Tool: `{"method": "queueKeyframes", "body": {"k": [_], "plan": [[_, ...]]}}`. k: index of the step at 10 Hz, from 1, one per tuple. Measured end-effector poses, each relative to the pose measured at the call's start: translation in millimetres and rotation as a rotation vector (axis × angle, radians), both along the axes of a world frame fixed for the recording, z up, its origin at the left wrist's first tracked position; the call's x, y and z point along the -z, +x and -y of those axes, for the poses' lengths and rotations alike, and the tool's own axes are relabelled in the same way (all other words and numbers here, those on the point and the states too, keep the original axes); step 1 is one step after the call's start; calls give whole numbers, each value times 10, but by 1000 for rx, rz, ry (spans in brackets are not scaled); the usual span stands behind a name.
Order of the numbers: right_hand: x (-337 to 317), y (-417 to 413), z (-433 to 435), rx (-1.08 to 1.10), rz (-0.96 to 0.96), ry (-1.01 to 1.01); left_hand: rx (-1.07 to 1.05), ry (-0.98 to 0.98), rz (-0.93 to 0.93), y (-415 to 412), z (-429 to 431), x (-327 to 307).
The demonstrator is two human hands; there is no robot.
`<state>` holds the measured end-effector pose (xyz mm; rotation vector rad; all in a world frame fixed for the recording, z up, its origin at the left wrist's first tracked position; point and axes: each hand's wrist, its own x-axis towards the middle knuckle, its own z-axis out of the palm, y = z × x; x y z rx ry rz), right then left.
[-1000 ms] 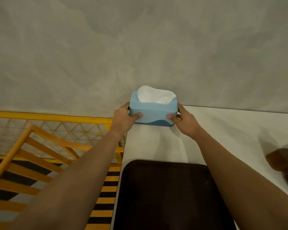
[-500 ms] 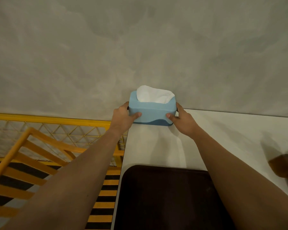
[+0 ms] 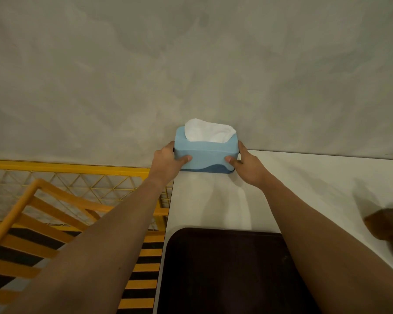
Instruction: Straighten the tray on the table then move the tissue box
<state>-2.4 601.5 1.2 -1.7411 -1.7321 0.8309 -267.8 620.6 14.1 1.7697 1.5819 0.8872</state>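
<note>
A light blue tissue box [image 3: 205, 157] with a darker blue base and a white tissue sticking out of its top sits at the far left corner of the white table [image 3: 304, 177], against the grey wall. My left hand [image 3: 168, 160] grips its left end and my right hand [image 3: 247, 165] grips its right end, thumbs on the front face. The dark brown tray [image 3: 225, 268] lies near me on the table, its edges roughly square with the table's left edge; my forearms cover part of it.
A yellow metal railing [image 3: 77, 168] with mesh and slanted orange bars stands left of the table, above a black-and-yellow striped floor. A blurred dark brown object [image 3: 388, 225] sits at the table's right edge. The grey wall is directly behind the box.
The box and both hands have shifted slightly farther back toward the wall; the view has tilted a little, so the tray sits lower in the picture.
</note>
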Motion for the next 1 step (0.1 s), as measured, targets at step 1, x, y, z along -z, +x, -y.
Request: {"method": "queueKeyframes", "body": {"k": [1], "plan": [[-94,-19,-12,-18,56,-13,-20,-50,-62,18,34,-39]]}}
